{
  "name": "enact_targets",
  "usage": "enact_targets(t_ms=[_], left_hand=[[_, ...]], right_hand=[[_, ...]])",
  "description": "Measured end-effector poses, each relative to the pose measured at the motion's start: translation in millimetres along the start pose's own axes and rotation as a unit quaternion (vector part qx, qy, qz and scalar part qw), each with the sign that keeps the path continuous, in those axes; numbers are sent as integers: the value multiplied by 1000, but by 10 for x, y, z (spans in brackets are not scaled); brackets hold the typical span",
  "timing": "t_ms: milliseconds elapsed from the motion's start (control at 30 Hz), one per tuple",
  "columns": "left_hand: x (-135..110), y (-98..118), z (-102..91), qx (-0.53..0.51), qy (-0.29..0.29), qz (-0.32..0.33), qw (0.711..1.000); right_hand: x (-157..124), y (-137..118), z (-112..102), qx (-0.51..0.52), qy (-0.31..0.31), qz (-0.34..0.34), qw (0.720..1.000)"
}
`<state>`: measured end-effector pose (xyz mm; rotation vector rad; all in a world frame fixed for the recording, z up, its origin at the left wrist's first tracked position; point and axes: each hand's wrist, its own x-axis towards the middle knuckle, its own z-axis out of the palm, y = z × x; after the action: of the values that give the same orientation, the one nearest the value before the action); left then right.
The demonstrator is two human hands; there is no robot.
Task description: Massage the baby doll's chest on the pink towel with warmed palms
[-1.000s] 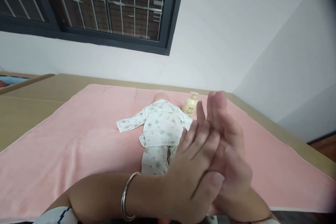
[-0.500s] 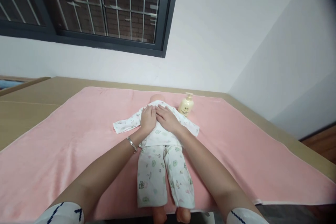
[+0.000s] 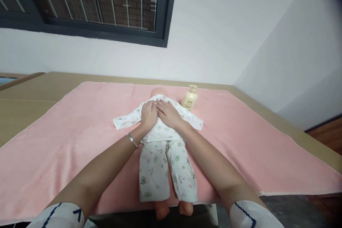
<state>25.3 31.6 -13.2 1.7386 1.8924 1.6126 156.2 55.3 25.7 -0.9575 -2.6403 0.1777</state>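
Observation:
A baby doll point(image 3: 159, 134) in a white printed top and matching trousers point(image 3: 154, 172) lies stretched out, its head away from me and its bare feet at the near edge. My left hand point(image 3: 149, 115) rests flat on the upper torso, fingers extended and lying together. Beside it, my right hand point(image 3: 169, 114) also lies flat on the top, its fingertips close to the left hand's. Neither hand grips anything. Both doll sleeves spread outward, and the head point(image 3: 158, 92) shows just past the collar. A silver bangle point(image 3: 133, 140) circles my left wrist.
A cream pump bottle point(image 3: 189, 98) stands right of the doll's head, close to its sleeve. Beneath everything, a pink blanket point(image 3: 66, 142) covers much of the wooden table point(image 3: 29, 108). Behind are a white wall point(image 3: 203, 39) and a barred window point(image 3: 107, 7).
My view has tilted slightly down, so the doll, bottle and blanket appear higher in the picture. Both hands remain flat on the doll's upper torso with little visible movement.

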Motion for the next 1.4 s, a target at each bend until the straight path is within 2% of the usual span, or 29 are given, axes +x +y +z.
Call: enact_targets(t_ms=[133, 233, 300, 367, 433, 467, 600, 667, 867, 1000, 1167, 1300, 1400], left_hand=[[-4, -10, 27, 18, 5, 3, 1000], [7, -29, 48, 42, -10, 41, 998], [26, -55, 56, 51, -25, 64, 996], [49, -83, 55, 56, -43, 68, 995], [65, -96, 48, 69, -63, 62, 994], [67, -93, 45, 82, -72, 58, 992], [47, -19, 33, 161, -100, 42, 981], [52, 30, 15, 184, -112, 31, 976], [191, 140, -49, 146, -151, -8, 978], [182, 154, 30, 168, -105, -30, 980], [76, 62, 104, 166, -72, 8, 984], [64, 31, 99, 184, -63, -5, 981], [113, 31, 72, 193, -76, -18, 978]], right_hand=[[51, 190, -25, 28, 34, 116, 992], [4, 52, 15, -28, 63, 186, 980], [-46, -116, 52, -69, 69, 165, 982], [-77, -230, 73, -79, 60, 105, 990], [-71, -226, 66, -55, 49, 58, 996], [-54, -182, 53, -35, 47, 57, 997], [36, 19, -7, 23, 46, 149, 988], [42, -6, -6, 19, 49, 193, 980], [-54, -301, 54, 25, 67, 174, 982], [17, -106, 28, 67, 61, 198, 976], [151, 204, 24, 42, 31, 181, 982], [182, 281, 16, 16, 13, 143, 989], [155, 267, -7, -4, 27, 133, 991]])
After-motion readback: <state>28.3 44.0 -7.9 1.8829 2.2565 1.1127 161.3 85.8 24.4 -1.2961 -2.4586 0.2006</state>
